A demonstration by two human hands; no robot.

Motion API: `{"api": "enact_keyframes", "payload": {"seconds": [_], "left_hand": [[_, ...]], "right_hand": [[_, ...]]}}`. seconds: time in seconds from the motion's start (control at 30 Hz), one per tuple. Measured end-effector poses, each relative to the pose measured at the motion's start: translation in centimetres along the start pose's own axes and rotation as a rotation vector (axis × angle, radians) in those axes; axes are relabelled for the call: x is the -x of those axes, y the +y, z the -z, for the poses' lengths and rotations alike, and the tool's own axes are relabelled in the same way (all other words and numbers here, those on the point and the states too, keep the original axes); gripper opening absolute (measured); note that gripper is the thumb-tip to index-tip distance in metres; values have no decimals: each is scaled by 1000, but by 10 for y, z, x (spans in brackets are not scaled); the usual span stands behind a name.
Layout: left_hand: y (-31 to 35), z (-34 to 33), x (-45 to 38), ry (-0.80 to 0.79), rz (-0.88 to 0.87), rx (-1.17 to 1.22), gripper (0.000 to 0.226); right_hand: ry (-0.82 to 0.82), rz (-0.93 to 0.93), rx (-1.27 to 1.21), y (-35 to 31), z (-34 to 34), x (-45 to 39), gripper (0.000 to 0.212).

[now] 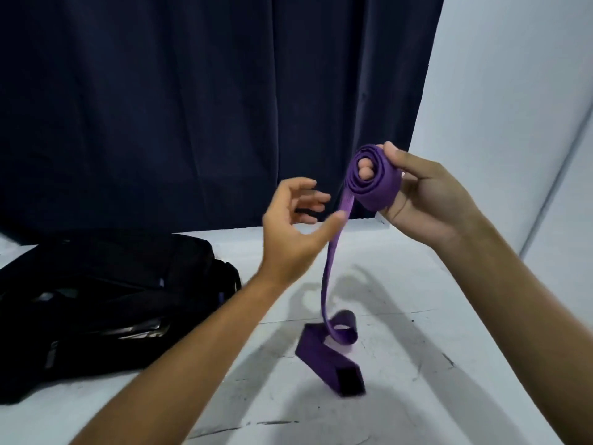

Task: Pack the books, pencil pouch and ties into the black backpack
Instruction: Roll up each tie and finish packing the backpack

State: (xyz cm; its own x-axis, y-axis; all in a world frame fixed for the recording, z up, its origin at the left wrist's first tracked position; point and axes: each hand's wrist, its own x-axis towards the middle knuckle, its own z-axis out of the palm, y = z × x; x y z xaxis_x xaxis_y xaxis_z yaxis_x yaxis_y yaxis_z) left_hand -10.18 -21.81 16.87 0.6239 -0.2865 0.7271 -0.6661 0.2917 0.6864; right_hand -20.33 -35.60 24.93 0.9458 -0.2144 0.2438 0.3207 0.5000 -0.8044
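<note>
Head view, single frame. Right hand [426,194] is raised above the white table [401,316], fingers curled round a rolled coil of the purple tie [373,179]; two fingertips [365,171] show through the coil's centre, thumb lies over its top. The unrolled length of the tie hangs down from the coil's left edge, loops once just above the table, and its wide end rests on the table surface below the coil, partly blurred. Left hand [298,223] sits left of the coil and slightly lower, palm turned up, fingers relaxed and spread; its thumb tip lies against the hanging strip, other fingers clear of it, holding nothing. Black backpack [106,303] lies on the table well to the left of the tie, its top opening gaping; something glossy shows inside, not identifiable. A dark blue curtain [192,107] hangs behind the tie and backpack; a white wall [513,91] stands to the right of the coil.
</note>
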Motion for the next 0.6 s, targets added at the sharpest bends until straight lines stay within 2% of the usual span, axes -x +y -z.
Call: {"api": "enact_keyframes", "payload": {"seconds": [0.07,0.13,0.23,0.3,0.37,0.5,0.6], "left_hand": [[-1,-19,5,38,85,40,58],[-7,-28,3,58,172,54,57],[-16,-28,2,22,265,92,58],[-18,-33,2,-44,292,106,71],[-17,-42,3,-49,290,148,74],[-19,-47,0,80,298,185,46],[-30,-28,-5,152,365,141,38]], "right_hand": [[-21,16,17,1,-5,-2,16],[-42,36,24,0,-8,-2,20],[-60,48,-25,-4,-9,-1,37],[-75,32,30,-4,-11,-1,42],[-47,16,131,1,-16,1,58],[49,-33,437,3,-20,-2,92],[84,-68,634,-1,-15,-1,104]]}}
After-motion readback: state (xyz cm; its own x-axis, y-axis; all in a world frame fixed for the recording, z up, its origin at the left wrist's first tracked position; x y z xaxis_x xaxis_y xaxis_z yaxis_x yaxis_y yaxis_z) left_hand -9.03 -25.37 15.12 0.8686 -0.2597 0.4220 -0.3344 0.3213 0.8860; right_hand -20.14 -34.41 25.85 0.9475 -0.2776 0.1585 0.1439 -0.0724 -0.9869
